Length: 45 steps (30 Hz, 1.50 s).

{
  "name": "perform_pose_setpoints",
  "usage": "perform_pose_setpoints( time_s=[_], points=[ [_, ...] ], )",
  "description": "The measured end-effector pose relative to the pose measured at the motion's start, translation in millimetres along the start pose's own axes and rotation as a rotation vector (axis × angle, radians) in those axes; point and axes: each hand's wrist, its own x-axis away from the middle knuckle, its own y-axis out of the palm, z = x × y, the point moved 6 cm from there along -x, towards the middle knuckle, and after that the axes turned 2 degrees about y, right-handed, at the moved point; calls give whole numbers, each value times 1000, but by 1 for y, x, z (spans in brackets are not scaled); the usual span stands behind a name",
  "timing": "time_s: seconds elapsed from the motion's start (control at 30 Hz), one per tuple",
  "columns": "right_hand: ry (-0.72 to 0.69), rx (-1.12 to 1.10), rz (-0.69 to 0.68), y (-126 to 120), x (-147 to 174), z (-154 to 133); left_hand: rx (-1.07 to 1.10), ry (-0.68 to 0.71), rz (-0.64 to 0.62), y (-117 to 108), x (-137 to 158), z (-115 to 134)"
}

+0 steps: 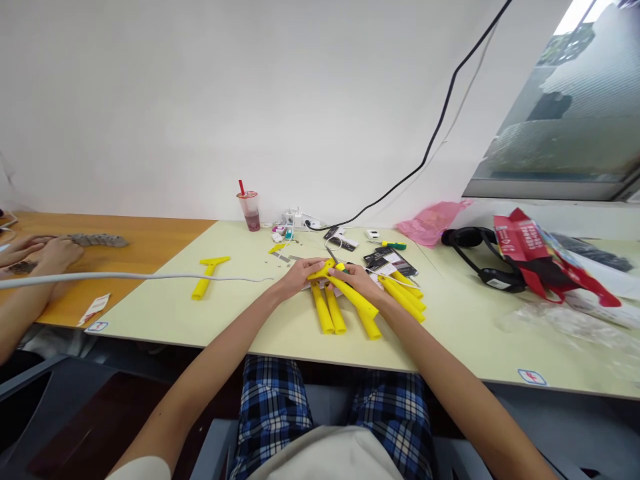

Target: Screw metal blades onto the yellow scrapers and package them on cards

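Note:
My left hand (299, 277) is closed on the head of a yellow T-shaped scraper (353, 295), whose hollow handle slants down to the right. My right hand (362, 281) is closed at the scraper's other side, with a screwdriver (341, 267) in its fingers; its thin dark shaft points up and left. Beneath and beside the hands lie several more yellow scrapers (323, 313), handles toward me, their heads partly hidden. Another yellow scraper (204, 283) rests alone to the left. Small metal strips (281, 257) and a short yellow piece (277, 248) lie behind my left hand.
A drink cup (251, 213) with a red straw, a power strip (300, 219) and a green-yellow screwdriver (394, 245) are at the back. Black cards (393, 261), a headset (485, 260) and a red bag (545, 257) lie right. A white cable (135, 275) crosses left, near another person's hands (57, 253).

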Motion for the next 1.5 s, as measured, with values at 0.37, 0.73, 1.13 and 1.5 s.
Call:
perform_pose_setpoints(
  time_s=[0.37,0.73,1.13,1.5],
  points=[
    [84,-39,148,-16,-16,-2,-355,142,-7,18,-17,27],
    [-26,-313,334,-34,-22,-9,-925,233,254,-92,-44,37],
    [21,-332,361,-25,0,6,-1288,102,224,-129,-40,11],
    [163,-403,407,-30,3,10,-1101,149,356,-110,-34,23]
  ],
)
